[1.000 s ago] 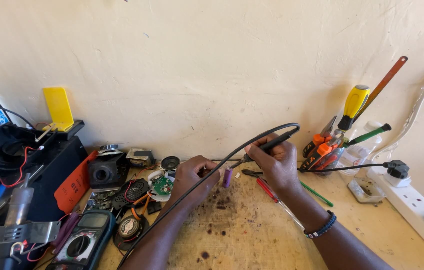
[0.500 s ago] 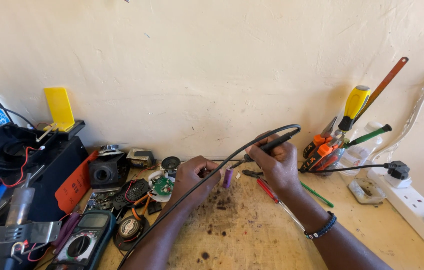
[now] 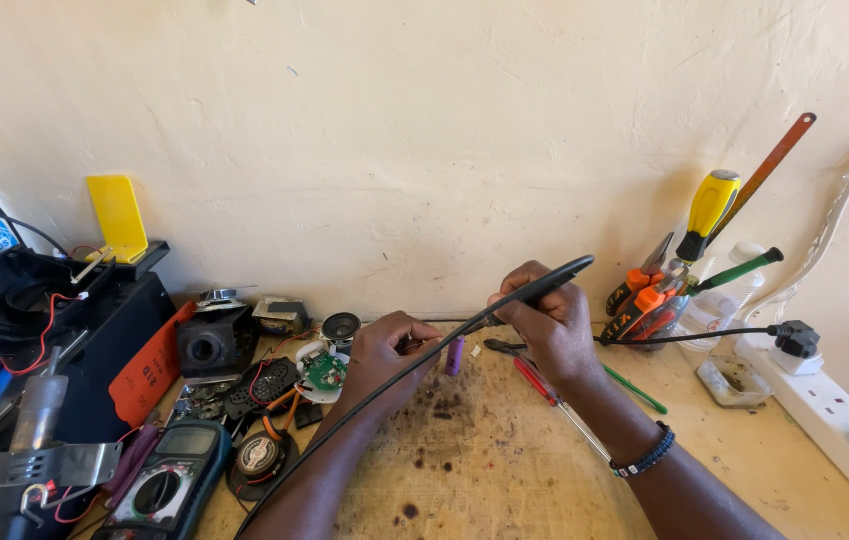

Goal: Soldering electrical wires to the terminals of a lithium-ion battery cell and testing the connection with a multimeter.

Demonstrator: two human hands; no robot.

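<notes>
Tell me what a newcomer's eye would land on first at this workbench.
First, the two hands meeting mid-bench: the right hand grips a black soldering iron like a pen, its cord trailing toward the camera, while the left hand pinches something small beside a purple cell. Next, the yellow-handled screwdriver upright among tools at the right wall, and the multimeter at lower left.

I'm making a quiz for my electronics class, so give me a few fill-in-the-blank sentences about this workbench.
1. The right hand grips a black ____ by its handle.
2. The small battery cell between the hands is ____ in colour.
3. The multimeter lies to the person's ____.

Missing words: soldering iron; purple; left
</notes>
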